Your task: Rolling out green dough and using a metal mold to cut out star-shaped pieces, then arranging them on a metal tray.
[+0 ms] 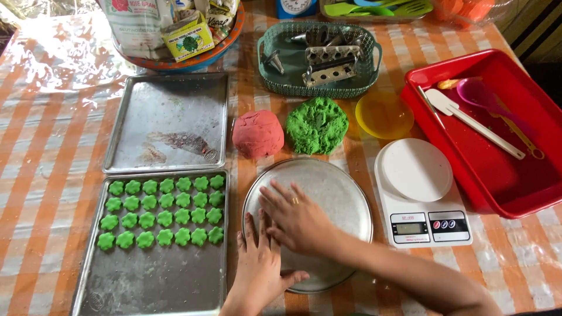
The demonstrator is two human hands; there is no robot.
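Observation:
My left hand (260,264) and my right hand (295,216) both lie flat, palms down, on a round metal plate (345,193) near the table's front. The right hand, with a ring, partly overlaps the left. Whatever is under the palms is hidden. Behind the plate sit a red dough ball (257,133) and a green dough lump (317,125). Left of the plate, a metal tray (158,275) carries rows of several green flower-shaped dough pieces (164,209).
An empty metal tray (170,120) lies behind the filled one. A white kitchen scale (420,196), yellow lid (383,114) and red bin (497,169) with utensils stand right. A green basket (319,55) of metal cutters and a bowl of packets (175,35) sit at the back.

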